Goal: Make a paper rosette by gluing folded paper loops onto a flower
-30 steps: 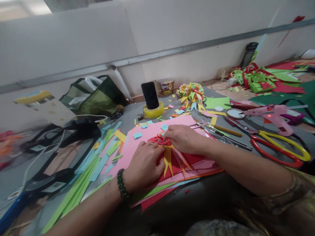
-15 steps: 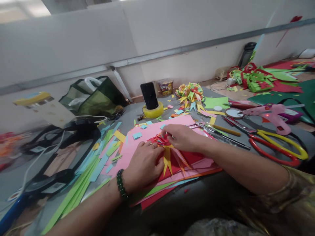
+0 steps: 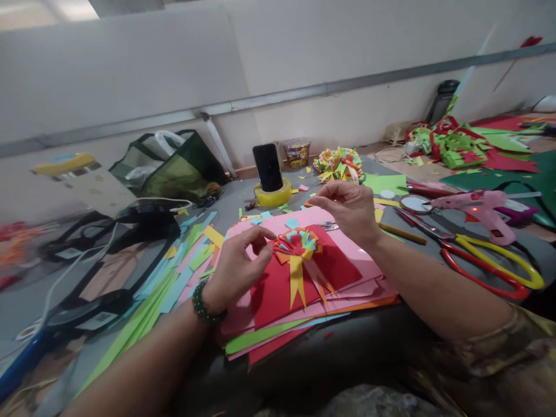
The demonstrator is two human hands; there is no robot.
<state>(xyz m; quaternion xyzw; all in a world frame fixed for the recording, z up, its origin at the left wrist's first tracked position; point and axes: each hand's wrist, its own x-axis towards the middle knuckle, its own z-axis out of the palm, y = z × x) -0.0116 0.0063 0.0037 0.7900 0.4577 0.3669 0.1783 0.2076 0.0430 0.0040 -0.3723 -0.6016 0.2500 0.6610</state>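
Note:
A paper rosette (image 3: 299, 244) with red, blue and orange loops and yellow and pink forked tails lies on a red sheet (image 3: 273, 289), on top of a stack of coloured paper. Just left of the rosette is my left hand (image 3: 238, 260), its fingers curved and thumb apart, with nothing between them. My right hand (image 3: 350, 211) is raised above and to the right of the rosette, thumb and index finger pinched together. Whatever may be in that pinch is too small to name. Small scissors (image 3: 326, 225) lie behind the rosette.
Large red and yellow scissors (image 3: 486, 260), a pink glue gun (image 3: 482, 208) and a brown stick (image 3: 402, 233) lie at the right. A phone (image 3: 267, 168) stands in a yellow tape roll (image 3: 273, 193) at the back. Green strips (image 3: 130, 336) lie at the left.
Both hands have come off the rosette. My left hand has shifted left and opened; my right hand has risen up and to the right, leaving the rosette uncovered.

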